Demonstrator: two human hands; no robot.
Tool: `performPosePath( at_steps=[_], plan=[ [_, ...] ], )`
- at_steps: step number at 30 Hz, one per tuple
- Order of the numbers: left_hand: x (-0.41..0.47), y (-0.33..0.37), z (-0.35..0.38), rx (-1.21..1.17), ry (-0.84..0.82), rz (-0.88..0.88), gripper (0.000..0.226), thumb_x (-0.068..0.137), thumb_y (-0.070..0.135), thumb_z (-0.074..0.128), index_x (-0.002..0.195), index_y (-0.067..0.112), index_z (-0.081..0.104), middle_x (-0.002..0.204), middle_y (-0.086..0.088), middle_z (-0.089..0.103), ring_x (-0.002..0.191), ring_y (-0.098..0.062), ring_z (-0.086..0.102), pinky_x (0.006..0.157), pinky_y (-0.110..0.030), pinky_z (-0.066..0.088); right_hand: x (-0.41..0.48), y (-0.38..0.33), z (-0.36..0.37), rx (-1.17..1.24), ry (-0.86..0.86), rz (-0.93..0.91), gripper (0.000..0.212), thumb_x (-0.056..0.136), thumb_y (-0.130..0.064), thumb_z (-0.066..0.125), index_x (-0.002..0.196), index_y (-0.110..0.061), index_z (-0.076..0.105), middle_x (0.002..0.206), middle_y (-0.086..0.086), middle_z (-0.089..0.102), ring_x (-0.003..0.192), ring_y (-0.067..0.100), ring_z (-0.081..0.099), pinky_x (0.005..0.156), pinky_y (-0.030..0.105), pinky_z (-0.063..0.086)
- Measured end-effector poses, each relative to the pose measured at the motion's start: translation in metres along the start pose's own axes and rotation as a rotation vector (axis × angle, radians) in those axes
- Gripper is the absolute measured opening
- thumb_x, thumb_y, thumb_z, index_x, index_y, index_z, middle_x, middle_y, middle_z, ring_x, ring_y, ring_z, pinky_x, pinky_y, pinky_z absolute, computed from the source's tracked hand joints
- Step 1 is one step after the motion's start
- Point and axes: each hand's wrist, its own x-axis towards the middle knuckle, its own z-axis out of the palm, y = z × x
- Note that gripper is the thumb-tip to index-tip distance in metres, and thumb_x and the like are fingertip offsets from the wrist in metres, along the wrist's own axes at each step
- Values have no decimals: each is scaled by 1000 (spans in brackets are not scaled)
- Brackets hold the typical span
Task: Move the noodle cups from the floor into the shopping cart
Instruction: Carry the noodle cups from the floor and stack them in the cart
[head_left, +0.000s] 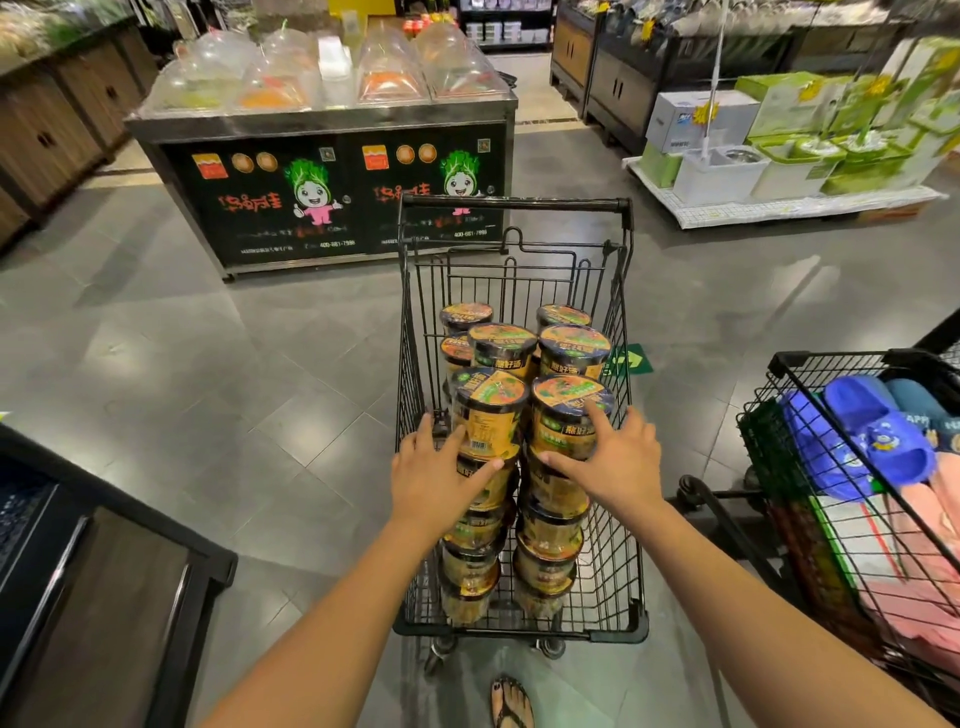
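**A:** What is nearest to us?

**B:** A foot (511, 701) in a sandal, then the near rim of the shopping cart (519, 632). Above that rim the left hand (436, 475) lies with spread fingers against the left stack of noodle cups (485, 410), with the thumb across its front. The right hand (621, 462) does the same on the right stack (563, 421). Both hands look released: they press, they are not clenched.

**A:** Which step is this?

**B:** I think the setting down. Both stacks stand inside the cart, and the left one looks a little tilted. Beyond the fingertips more noodle cups (571, 349) stand, also in the cart.

**A:** And next?

**B:** Probably straighten the left stack, take the hands away, then look for cups on the floor (234, 364). I see none there.
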Motion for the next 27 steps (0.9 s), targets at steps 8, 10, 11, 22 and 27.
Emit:
performPosePath(
  at_steps=[8,10,11,22,27],
  plan=[
    [-27,-35,-20,-10,106,-135,88,82,81,31,154,31,20,161,-15,4,146,-33,12,116,-44,19,-11,-65,9,-92,99,-380,94,73,-79,54,146,-25,33,148,21,30,136,40,25,108,50,28],
    [-45,-61,-25,-4,149,-231,87,83,80,31,154,31,19,161,-16,4,146,-33,11,115,-44,19,-19,-97,19,-92,54,-515,92,74,-77,55,146,-23,37,147,21,34,134,41,28,107,50,29],
    [-56,-77,-27,-6,164,-293,87,83,81,31,153,31,19,161,-16,4,146,-34,12,115,-44,20,-25,-115,24,-101,11,-577,93,75,-77,54,148,-24,34,148,21,33,134,40,28,108,49,28],
    [-302,-216,-9,-82,219,-1107,89,81,83,28,153,31,20,161,-15,2,146,-34,13,114,-44,23,-184,-283,115,-306,-371,-1210,95,76,-77,52,150,-23,26,148,17,31,136,33,28,107,41,29],
    [-440,-226,29,-164,206,-1404,87,83,82,28,153,31,20,161,-15,3,146,-34,13,115,-42,22,-311,-305,154,-402,-480,-1432,97,75,-77,53,151,-24,24,142,13,37,132,32,33,106,40,31]
  ],
)
